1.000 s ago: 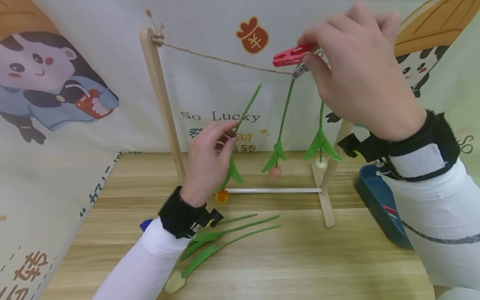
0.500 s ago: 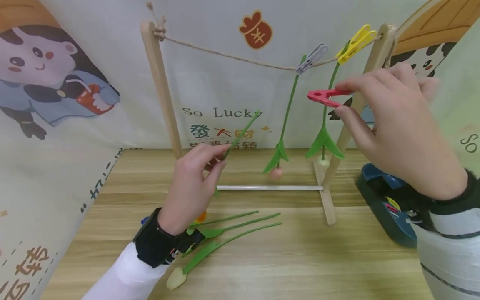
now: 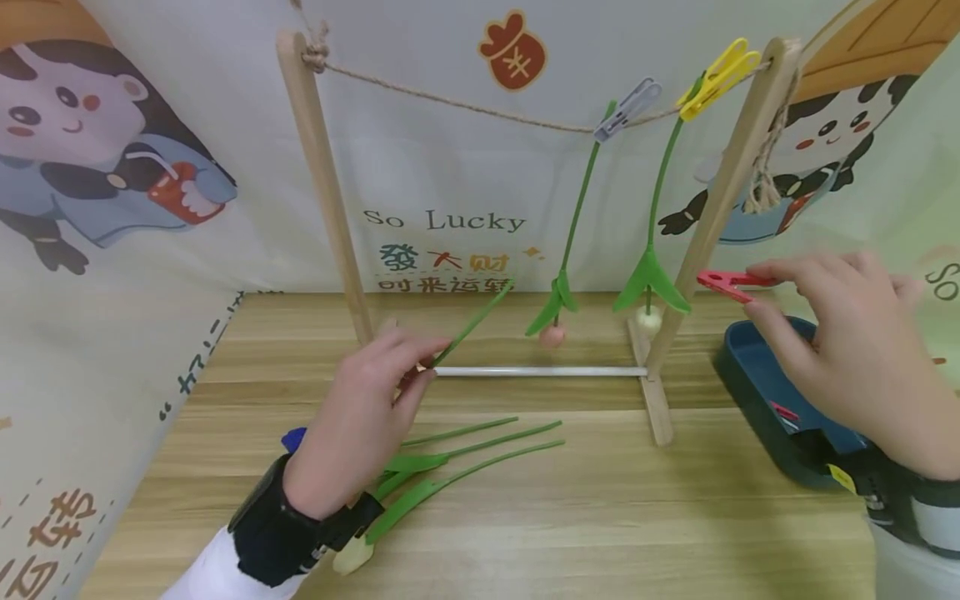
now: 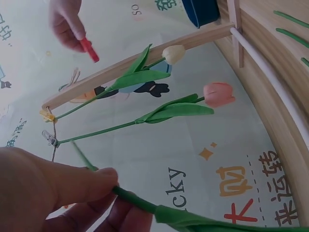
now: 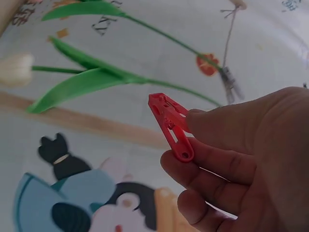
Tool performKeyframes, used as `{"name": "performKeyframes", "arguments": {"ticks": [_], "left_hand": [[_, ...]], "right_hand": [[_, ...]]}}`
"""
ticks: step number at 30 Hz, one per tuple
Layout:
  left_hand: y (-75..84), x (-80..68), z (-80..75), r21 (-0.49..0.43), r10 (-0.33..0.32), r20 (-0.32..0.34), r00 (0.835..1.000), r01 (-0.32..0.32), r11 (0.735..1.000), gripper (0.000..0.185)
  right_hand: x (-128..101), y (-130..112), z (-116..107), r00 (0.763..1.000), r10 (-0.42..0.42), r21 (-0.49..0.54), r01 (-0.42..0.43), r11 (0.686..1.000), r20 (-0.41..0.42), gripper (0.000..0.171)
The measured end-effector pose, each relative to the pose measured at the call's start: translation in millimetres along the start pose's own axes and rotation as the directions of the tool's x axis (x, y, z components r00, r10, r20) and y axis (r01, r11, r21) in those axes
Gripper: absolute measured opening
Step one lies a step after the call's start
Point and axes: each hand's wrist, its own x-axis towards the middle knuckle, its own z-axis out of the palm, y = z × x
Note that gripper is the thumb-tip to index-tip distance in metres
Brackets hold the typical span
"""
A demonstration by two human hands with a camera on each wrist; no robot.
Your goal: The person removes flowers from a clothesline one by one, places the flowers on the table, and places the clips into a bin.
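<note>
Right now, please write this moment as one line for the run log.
left hand: pinches green flower stem | right hand: pinches red clothespin | twine line: two flowers hang, grey clip, yellow clip

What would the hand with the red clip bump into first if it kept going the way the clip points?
Probably the right wooden post of the little rack. The right hand pinches the red clothespin, whose tip points left toward that post, though depth is hard to judge.

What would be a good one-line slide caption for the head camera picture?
Left hand holds a green stem; right hand pinches a red clothespin beside a wooden rack with two hung tulips.
</note>
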Motion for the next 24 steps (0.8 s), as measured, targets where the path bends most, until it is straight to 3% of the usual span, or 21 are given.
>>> {"name": "performKeyframes", "arguments": {"ticks": [11,24], "left_hand": [[-2.3,-26.8,5.0,0.124,-0.036,0.174,0.984,0.014,0.992,0.033],[-16.1,-56.3,47.0,0.270,-0.085,0.326,0.941,-0.006,0.963,0.036]], "right_hand": [[-49.9,49.8,27.6,0.960,0.235,-0.067,-0.227,0.972,0.150,0.030],[-103.0,108.4,54.8,0.889,0.402,-0.123,-0.383,0.915,0.219,0.028]]}}
